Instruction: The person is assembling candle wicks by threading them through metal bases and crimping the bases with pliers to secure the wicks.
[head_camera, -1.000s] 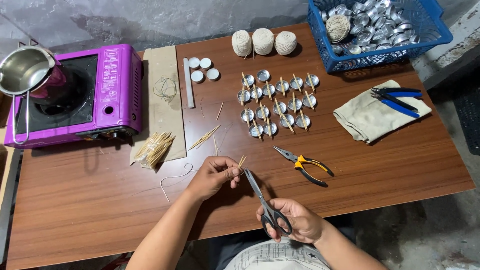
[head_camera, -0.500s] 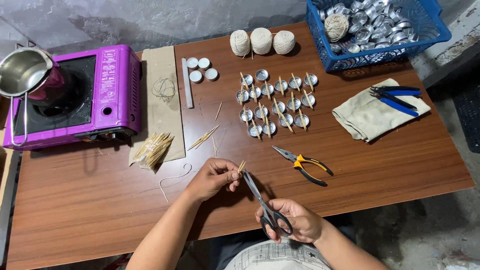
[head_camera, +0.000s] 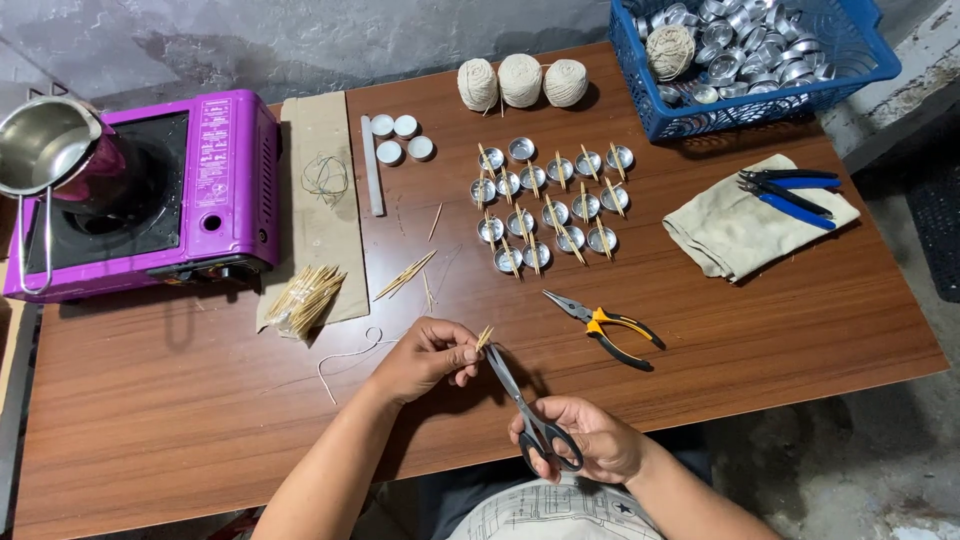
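A brown wood-grain table (head_camera: 800, 330) fills the frame. On it lie a purple portable gas stove (head_camera: 215, 190) at upper left, a blue plastic basket (head_camera: 850, 50) at upper right, three balls of cream twine (head_camera: 520, 80) at top centre, a beige folded cloth (head_camera: 730, 235) at right, and orange-handled pliers (head_camera: 605, 325) at centre.

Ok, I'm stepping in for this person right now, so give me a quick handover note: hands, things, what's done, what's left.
Left hand: fingers pinch a small bundle of wooden sticks.
Right hand: holds the scissors, blades at the bundle.
Done: rows of small metal cups on the table carry sticks across them.
Left: loose sticks by the purple stove; more cups in the blue basket.
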